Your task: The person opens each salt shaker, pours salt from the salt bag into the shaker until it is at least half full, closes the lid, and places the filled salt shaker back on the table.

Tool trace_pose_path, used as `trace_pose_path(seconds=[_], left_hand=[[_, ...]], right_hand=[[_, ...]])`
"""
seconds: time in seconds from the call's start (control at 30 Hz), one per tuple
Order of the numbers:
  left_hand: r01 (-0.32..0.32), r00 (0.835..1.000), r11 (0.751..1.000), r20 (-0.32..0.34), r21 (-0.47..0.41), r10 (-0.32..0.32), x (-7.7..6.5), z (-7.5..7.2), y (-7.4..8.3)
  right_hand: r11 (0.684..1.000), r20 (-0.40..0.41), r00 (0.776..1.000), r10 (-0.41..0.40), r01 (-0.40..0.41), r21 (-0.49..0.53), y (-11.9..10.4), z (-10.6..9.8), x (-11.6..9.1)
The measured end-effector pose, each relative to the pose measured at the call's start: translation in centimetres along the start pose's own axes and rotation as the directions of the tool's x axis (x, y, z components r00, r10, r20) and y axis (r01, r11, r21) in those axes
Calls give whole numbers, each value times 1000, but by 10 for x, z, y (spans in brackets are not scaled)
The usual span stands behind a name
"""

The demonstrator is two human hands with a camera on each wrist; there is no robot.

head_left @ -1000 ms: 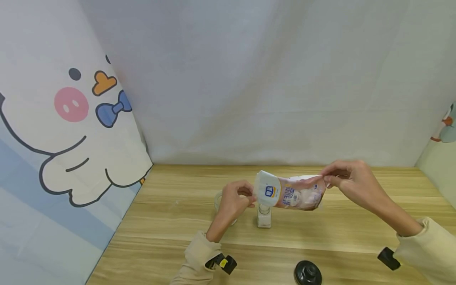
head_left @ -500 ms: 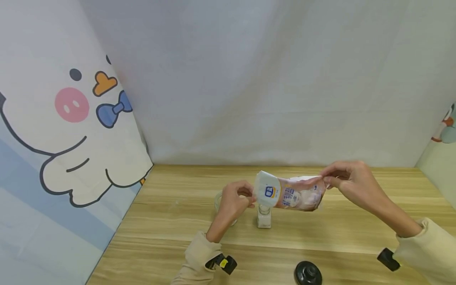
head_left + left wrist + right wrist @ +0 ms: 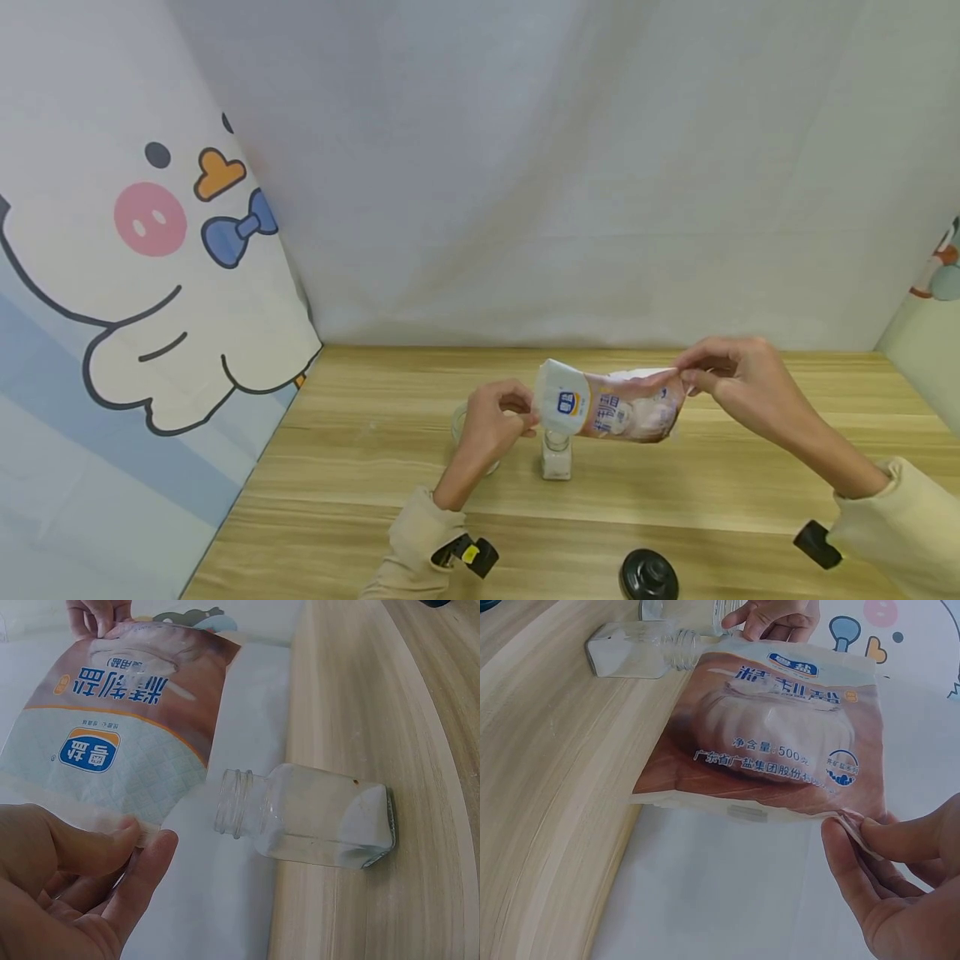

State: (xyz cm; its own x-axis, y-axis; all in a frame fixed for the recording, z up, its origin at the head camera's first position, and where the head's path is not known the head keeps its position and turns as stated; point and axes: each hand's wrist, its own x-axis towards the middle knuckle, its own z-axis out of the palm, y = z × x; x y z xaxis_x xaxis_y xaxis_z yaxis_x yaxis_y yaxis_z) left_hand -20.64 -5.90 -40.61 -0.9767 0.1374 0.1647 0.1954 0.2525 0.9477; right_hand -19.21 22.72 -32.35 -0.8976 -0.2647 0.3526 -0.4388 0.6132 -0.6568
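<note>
A salt bag, brown and white with Chinese print, is held tilted in the air between both hands. My left hand pinches one corner of its white end, thumb against fingers in the left wrist view. My right hand pinches a corner of the brown end from the right. Below the white end stands an upright square glass jar with a threaded mouth. White salt lies in its bottom. The bag's lower corner is close over the jar's mouth, and in the head view the bag overlaps the jar's neck.
Another clear glass container stands behind my left hand, mostly hidden. A round black lid with a knob lies near the front of the wooden table. A pale cloth hangs along the table's back edge.
</note>
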Motion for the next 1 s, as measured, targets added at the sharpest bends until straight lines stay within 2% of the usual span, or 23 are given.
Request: trace_pose_path(seconds=[0.37, 1.0], left_hand=[[-15, 1000, 1000, 4, 10, 15, 1, 1, -3], [-5, 1000, 1000, -2, 13, 5, 1, 1, -2]], right_hand=[[1000, -7, 1000, -8, 8, 16, 5, 2, 0], [1000, -20, 1000, -13, 14, 14, 6, 4, 1]])
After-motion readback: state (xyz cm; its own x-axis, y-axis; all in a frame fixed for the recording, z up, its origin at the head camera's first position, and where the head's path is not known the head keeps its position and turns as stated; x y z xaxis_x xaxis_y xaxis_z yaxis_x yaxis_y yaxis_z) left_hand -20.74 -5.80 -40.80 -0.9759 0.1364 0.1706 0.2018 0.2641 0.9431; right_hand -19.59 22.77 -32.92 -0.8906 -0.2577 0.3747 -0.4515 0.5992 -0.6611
